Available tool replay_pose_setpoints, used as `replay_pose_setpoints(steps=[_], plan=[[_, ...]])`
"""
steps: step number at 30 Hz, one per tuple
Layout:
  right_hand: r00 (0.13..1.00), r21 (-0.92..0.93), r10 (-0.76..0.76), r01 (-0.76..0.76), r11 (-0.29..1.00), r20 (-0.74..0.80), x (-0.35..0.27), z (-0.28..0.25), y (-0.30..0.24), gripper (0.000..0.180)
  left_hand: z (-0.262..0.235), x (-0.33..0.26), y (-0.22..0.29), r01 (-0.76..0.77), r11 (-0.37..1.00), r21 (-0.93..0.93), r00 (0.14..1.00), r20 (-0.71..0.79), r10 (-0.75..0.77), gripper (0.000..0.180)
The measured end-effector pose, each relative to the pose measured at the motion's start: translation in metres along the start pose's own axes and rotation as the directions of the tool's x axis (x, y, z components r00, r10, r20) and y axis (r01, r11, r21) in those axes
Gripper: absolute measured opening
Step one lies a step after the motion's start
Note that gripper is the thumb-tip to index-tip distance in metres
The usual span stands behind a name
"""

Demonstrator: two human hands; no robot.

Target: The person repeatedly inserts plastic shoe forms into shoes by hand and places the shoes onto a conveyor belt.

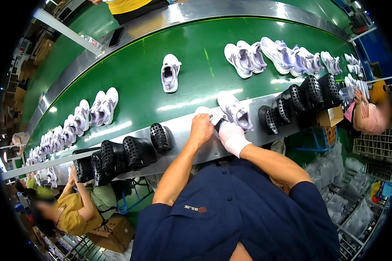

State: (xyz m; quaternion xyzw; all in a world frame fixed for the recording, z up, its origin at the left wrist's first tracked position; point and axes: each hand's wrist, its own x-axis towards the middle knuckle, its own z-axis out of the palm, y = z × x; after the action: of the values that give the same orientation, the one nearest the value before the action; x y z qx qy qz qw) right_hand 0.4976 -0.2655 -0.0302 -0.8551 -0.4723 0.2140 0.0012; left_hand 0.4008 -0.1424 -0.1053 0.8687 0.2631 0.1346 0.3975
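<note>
My left hand (201,130) is bare and closed round a white sneaker (202,110) at the near metal edge of the line; much of that shoe is hidden behind my hands. Against the same shoe, my right hand (231,137), in a pale pink-white glove, presses with its fingers curled at a white strap or flap. Just beyond my right hand stands a second white sneaker (233,108) with grey trim, its opening toward me. Farther off, a single white-and-lilac sneaker (170,74) stands on the green belt (139,78).
Black perforated moulds (139,151) line the metal ledge on the left, with more black moulds (295,98) on the right. Rows of sneakers stand on the belt at both sides. A phone (116,37) lies on the far rim. Co-workers sit left and right; one stands across.
</note>
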Motion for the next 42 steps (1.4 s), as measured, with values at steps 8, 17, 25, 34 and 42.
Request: replay_pose_setpoints(steps=[8, 17, 25, 34, 42], plan=[[0.986, -0.046, -0.081, 0.089, 0.995, 0.147, 0.0, 0.0, 0.001, 0.019, 0.006, 0.045, -0.031, 0.101, 0.994, 0.045, 0.956, -0.282, -0.084, 0.049], [0.988, 0.047, 0.009, -0.016, 0.999, 0.155, 0.024, 0.007, -0.02, 0.025, -0.006, 0.107, -0.041, 0.356, 0.924, -0.14, 0.892, 0.344, -0.292, 0.057], [0.943, 0.317, 0.263, -0.19, 0.929, -0.204, -0.021, 0.038, 0.012, 0.045, -0.005, 0.029, -0.055, 0.137, 0.988, -0.073, 0.991, 0.011, -0.136, 0.07], [0.986, 0.295, 0.163, -0.149, 0.944, -0.024, 0.017, 0.073, 0.015, 0.038, -0.003, -0.028, 0.012, 0.46, 0.883, -0.091, 0.877, 0.202, -0.436, 0.103], [0.925, 0.279, 0.378, -0.372, 0.885, 0.035, 0.025, 0.073, 0.005, 0.027, 0.024, -0.033, 0.004, 0.418, 0.893, 0.166, 0.9, 0.06, -0.432, 0.087]])
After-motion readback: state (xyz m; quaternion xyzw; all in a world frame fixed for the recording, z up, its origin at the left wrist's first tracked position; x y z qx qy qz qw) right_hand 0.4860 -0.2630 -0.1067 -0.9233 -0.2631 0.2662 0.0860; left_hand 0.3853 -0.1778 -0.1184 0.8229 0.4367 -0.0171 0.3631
